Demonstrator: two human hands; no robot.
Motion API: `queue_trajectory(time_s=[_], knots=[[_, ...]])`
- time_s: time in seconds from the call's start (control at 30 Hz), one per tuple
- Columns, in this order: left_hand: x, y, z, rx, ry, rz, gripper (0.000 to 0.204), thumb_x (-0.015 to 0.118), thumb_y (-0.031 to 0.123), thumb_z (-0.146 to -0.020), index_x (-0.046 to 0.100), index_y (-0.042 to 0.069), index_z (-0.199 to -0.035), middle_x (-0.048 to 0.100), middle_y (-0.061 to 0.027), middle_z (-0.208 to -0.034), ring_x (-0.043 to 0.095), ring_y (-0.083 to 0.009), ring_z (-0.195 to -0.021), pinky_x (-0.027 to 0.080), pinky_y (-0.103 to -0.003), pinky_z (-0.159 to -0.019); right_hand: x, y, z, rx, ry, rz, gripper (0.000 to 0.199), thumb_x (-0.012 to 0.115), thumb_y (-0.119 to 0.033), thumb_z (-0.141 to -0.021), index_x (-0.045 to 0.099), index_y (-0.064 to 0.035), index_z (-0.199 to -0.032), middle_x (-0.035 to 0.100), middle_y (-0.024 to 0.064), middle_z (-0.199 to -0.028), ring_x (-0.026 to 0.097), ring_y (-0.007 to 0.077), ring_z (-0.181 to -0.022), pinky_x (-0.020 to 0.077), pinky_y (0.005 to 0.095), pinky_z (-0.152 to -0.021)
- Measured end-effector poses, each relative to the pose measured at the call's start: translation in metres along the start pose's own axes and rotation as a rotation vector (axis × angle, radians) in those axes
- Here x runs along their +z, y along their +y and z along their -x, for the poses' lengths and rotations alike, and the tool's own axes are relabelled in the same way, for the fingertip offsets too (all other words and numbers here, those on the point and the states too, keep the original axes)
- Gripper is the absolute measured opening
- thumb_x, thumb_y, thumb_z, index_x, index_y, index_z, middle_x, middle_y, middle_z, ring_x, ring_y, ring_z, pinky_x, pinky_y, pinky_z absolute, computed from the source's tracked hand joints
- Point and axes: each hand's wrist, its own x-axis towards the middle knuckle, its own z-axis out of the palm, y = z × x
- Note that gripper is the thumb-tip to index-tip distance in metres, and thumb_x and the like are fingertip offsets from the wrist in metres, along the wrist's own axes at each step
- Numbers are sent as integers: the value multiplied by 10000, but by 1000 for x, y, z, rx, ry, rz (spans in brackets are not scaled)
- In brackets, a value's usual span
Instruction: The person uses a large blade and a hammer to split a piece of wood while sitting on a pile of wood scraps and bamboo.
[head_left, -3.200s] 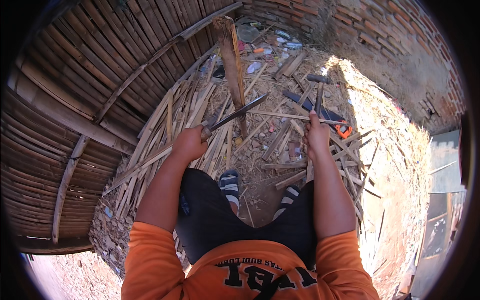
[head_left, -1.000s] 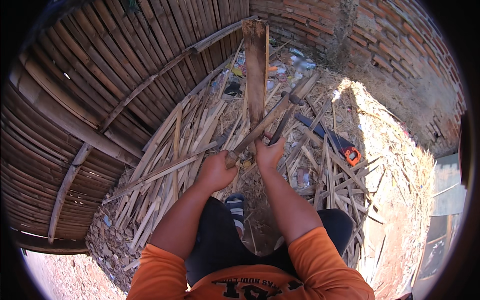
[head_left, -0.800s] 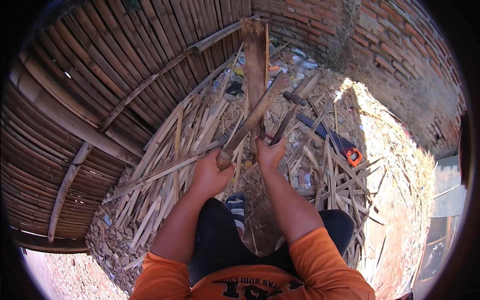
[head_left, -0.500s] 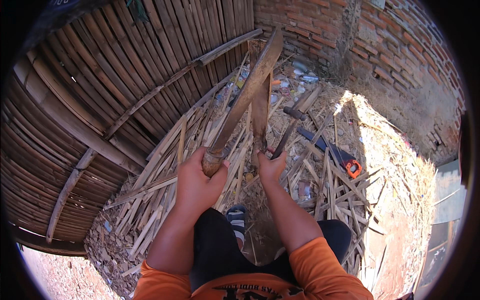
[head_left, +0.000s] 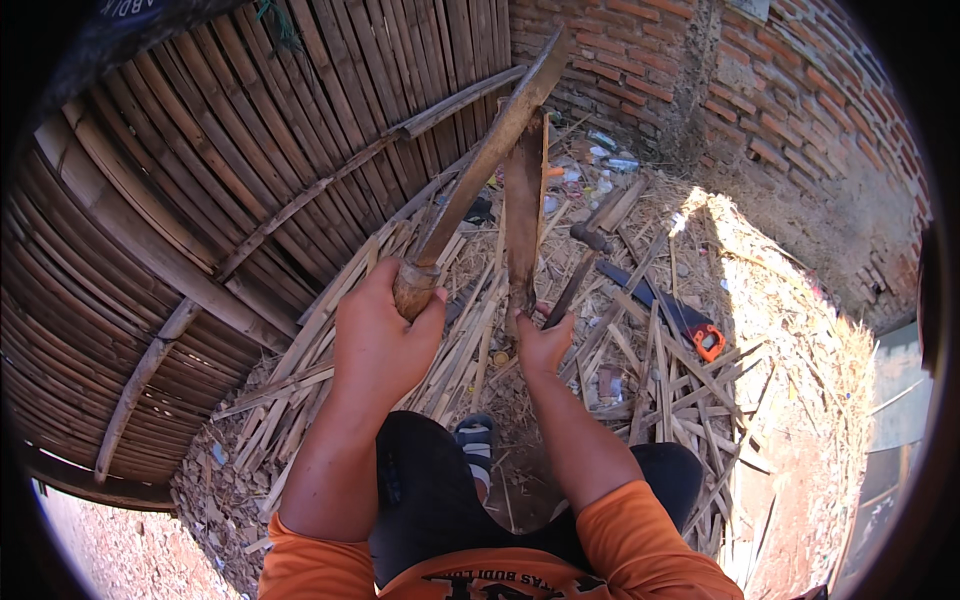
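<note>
I see the left hand (head_left: pixel 378 345) wrapped tight around the wooden handle of a long machete (head_left: pixel 487 160), fingers closed over the grip, the blade slanting up and to the right until its tip crosses the top of an upright bamboo slat (head_left: pixel 523 205). The right hand (head_left: pixel 545 345) sits just beside the left, closed around the lower end of that slat and holding it standing on end; the blade rests against the slat's upper edge. Both forearms come up from the bottom, out of orange sleeves (head_left: pixel 650 545), and between them I see dark trousers and a striped sandal (head_left: pixel 474 440) on the ground.

Under and around the hands lies a spread of split bamboo strips (head_left: pixel 640 370), running out toward the right side of the ground. Among them, to the right of the right hand, lies a handsaw (head_left: pixel 668 310) with an orange handle, well apart from both hands. A hammer (head_left: pixel 590 240) lies beyond the slat. A woven bamboo fence (head_left: pixel 200 190) fills the left side, and a red brick wall (head_left: pixel 760 90) closes the far right corner.
</note>
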Motion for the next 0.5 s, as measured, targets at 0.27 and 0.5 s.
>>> queue_trajectory(time_s=[0.27, 0.5], knots=[[3, -4, 0, 22, 36, -1, 330, 745, 174, -826, 653, -49, -1052, 698, -237, -803, 714, -409, -787, 542, -422, -686, 0, 5, 1, 27, -25, -10, 458, 868, -159, -724, 614, -14, -1076, 693, 159, -1043, 660, 296, -953, 487, 399, -874], [-1, 0, 0, 12, 37, -104, 360, 736, 186, -830, 646, -58, -1080, 690, -264, -821, 697, -449, -823, 541, -450, -707, 0, 2, 5, 10, -8, -45, 493, 905, -188, -693, 584, -9, -1022, 691, 112, -974, 628, 226, -870, 480, 360, -838]])
